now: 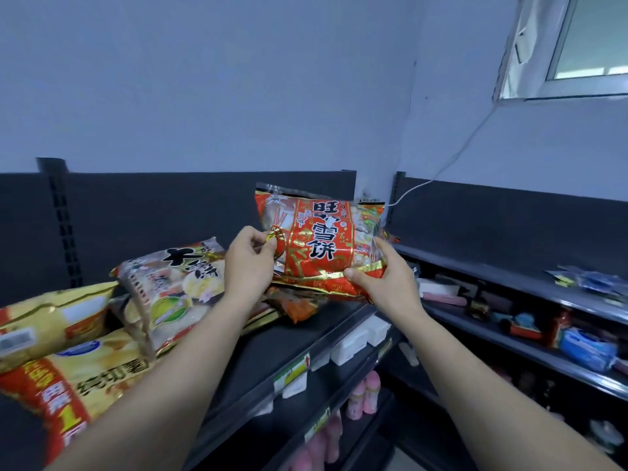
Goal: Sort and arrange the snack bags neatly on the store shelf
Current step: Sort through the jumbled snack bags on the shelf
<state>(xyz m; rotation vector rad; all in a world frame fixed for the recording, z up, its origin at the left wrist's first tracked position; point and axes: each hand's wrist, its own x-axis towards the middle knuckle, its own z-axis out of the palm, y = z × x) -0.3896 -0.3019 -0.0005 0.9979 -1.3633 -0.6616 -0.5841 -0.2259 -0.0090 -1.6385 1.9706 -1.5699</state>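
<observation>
left hand: pinching left edge of red snack bag, fingers curled
right hand: gripping bag's lower right corner, thumb on front
red snack bag: being held tilted just above shelf, over an orange bag
left: pale bag, yellow bags lying piled

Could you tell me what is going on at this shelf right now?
A person holds a red snack bag with both hands above the shelf: the left hand pinches its left edge, the right hand grips its lower right corner. Another reddish bag lies on the shelf beneath it. To the left, a clear bag with black lettering lies across two yellow bags in a loose heap.
</observation>
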